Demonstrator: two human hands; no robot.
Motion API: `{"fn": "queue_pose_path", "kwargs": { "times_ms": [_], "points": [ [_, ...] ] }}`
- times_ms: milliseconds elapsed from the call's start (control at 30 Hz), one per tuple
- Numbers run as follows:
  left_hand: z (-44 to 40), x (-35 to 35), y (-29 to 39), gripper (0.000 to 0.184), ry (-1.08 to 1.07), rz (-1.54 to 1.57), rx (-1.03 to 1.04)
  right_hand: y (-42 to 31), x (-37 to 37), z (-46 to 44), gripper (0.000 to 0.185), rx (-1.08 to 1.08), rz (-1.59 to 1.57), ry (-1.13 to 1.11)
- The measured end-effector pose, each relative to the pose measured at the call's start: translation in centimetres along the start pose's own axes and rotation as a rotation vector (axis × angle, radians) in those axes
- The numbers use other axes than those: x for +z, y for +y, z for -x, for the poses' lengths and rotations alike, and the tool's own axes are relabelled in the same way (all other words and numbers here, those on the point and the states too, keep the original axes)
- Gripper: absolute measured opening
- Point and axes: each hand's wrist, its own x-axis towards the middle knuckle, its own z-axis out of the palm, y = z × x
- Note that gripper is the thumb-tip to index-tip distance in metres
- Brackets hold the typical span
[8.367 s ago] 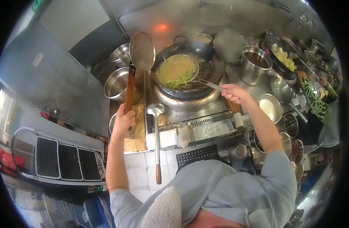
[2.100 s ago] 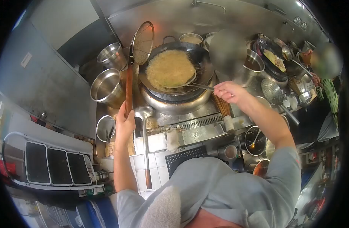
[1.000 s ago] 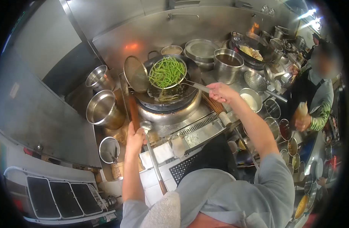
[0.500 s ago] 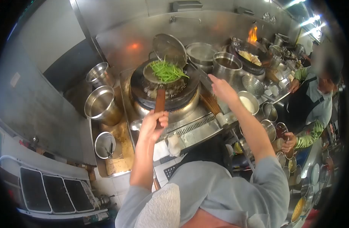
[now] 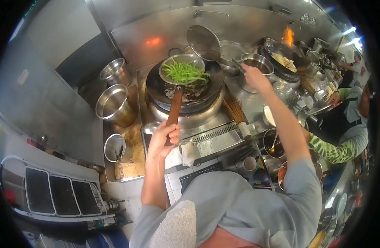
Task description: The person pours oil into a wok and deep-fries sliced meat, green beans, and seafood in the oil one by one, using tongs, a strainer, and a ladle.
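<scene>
My left hand (image 5: pixel 164 138) is closed round the brown wooden handle of a round strainer (image 5: pixel 174 109). Green beans (image 5: pixel 183 73) lie heaped in its bowl, above a dark wok (image 5: pixel 216 80) with bubbling liquid showing under the rim. My right hand (image 5: pixel 256 77), arm stretched forward, grips the metal handle of a large round ladle (image 5: pixel 203 41). The ladle's bowl is tilted up behind the beans, to their right. Close to my right hand stands a steel pot (image 5: pixel 260 62) of dark liquid.
Steel pots (image 5: pixel 112 104) stand left of the stove. A bamboo brush (image 5: pixel 235 111) lies right of the wok, and a folded cloth (image 5: pixel 187 153) hangs at the front edge. Flame (image 5: pixel 288 36) rises behind another wok (image 5: pixel 283 62). A co-worker's patterned sleeve (image 5: pixel 332 148) reaches in from the right.
My right hand has moved forward with the ladle, whose bowl has shifted right and away from the beans. The strainer stays over the wok. The co-worker's arms have moved, and the view has shifted.
</scene>
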Motion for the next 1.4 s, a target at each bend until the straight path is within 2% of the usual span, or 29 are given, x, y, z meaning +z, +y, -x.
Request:
{"fn": "queue_pose_path", "kwargs": {
  "times_ms": [33,67,133,200,267,333,367,433,533,567,700,833,967,1100,1200,1267,1367,1400],
  "points": [
    [-0.7,-0.3,0.7,0.019,0.017,0.004,0.008,1.4,0.0,-0.9,0.046,-0.001,0.012,-0.06],
    [-1.1,-0.5,1.1,0.019,0.039,0.01,0.011,4.4,1.6,-1.9,0.046,-0.171,0.031,0.014],
    [-0.9,2.0,1.9,0.019,0.018,0.068,0.044,3.2,-1.6,-2.8,0.048,0.304,-0.27,-0.422],
    [-0.2,2.6,2.8,0.017,0.035,0.113,0.042,4.1,-3.3,-3.4,0.052,0.479,-0.578,-0.604],
    [-0.6,2.7,4.0,0.019,-0.055,0.191,0.032,4.2,-4.5,-3.4,0.056,0.478,-0.526,-0.71],
    [-0.1,4.8,5.2,0.018,0.011,0.141,0.062,3.9,-5.1,-3.1,0.058,0.519,-0.611,-0.819],
    [-0.4,4.5,5.9,0.016,-0.066,0.161,0.049,3.4,-4.8,-2.7,0.058,0.539,-0.672,-0.853],
    [-0.8,5.1,7.3,0.013,-0.057,0.196,0.047,2.1,-4.3,-2.2,0.057,0.57,-0.792,-0.911],
    [-0.9,6.3,8.8,0.014,0.002,0.176,0.054,0.6,-2.0,-2.0,0.054,0.535,-0.978,-1.045],
    [-0.9,6.5,9.1,0.014,0.031,0.161,0.061,-0.4,-1.4,-1.4,0.049,0.551,-1.089,-0.989],
    [0.0,5.9,9.2,0.015,0.027,0.159,0.055,-0.3,4.1,-0.6,0.048,0.596,-1.486,-1.035],
    [0.6,5.0,9.0,0.016,0.127,0.053,0.104,-2.7,5.8,0.8,0.043,0.689,-1.601,-0.854],
    [1.8,4.0,9.3,0.022,0.137,-0.049,0.117,-0.5,5.0,0.1,0.043,0.667,-1.576,-0.756],
    [3.4,3.2,8.1,0.024,0.251,-0.275,0.168,1.0,-1.9,-0.9,0.055,0.56,-1.187,-0.57],
    [3.5,1.5,6.0,0.024,0.324,-0.31,0.143,1.8,-5.2,-2.2,0.059,0.457,-0.939,-0.495],
    [2.4,0.6,4.6,0.023,0.25,-0.242,0.097,0.2,-7.2,-2.1,0.053,0.366,-0.775,-0.478],
    [0.4,-0.4,2.5,0.024,0.189,-0.118,0.04,-1.7,-7.8,-2.5,0.048,0.346,-0.652,-0.498],
    [-0.1,-0.5,2.0,0.024,0.166,-0.08,0.026,-2.1,-7.7,-2.4,0.047,0.25,-0.534,-0.484]
  ]
}}
